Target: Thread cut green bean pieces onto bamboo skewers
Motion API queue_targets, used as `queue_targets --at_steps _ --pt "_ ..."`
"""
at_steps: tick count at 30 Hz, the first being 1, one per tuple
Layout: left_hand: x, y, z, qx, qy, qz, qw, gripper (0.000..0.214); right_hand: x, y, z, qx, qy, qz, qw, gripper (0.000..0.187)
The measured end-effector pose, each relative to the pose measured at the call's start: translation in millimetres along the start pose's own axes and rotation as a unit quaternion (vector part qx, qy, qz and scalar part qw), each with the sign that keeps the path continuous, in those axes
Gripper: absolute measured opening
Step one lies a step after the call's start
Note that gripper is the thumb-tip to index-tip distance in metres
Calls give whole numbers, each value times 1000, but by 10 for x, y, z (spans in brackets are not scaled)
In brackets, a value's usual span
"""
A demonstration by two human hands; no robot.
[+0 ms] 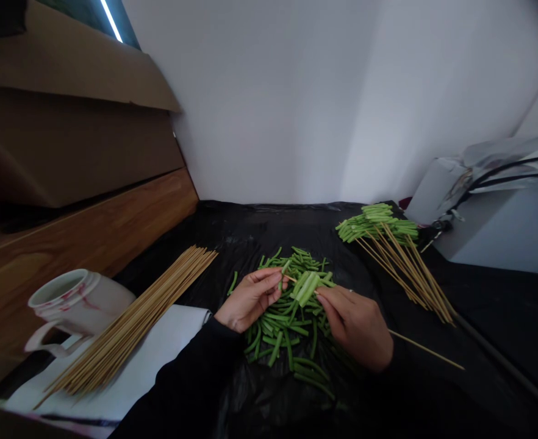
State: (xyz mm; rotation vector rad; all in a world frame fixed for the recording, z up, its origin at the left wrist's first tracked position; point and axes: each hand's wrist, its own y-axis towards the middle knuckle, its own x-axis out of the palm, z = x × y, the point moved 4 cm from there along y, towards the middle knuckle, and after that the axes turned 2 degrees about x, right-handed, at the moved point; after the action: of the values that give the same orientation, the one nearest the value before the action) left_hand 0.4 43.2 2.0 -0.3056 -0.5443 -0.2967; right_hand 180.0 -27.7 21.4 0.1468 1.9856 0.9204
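Note:
My right hand (355, 323) is closed around a thin bamboo skewer (427, 349), whose long end sticks out to the right. Several short green stem pieces (306, 288) sit side by side on the skewer, just left of my right fingertips. Between the thumb and fingers of my left hand (255, 296) is one more green stem piece (285, 267), close to the skewer's tip; whether the tip has pierced it I cannot tell. Beneath both hands lies a loose heap of cut green stems (278, 341).
A bundle of bare skewers (136, 323) leans by a white mug (86, 299) on a white sheet (168, 341) at left. Loaded skewers (379, 222) are piled at back right, beside a pale box (502, 225). A cardboard box (81, 140) stands at upper left; black plastic (260, 231) covers the table.

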Motion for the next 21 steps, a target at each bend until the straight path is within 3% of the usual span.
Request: queue_targets --at_steps 21 --pt "4 -8 7 7 50 8 999 22 48 -39 -3 21 16 -20 999 21"
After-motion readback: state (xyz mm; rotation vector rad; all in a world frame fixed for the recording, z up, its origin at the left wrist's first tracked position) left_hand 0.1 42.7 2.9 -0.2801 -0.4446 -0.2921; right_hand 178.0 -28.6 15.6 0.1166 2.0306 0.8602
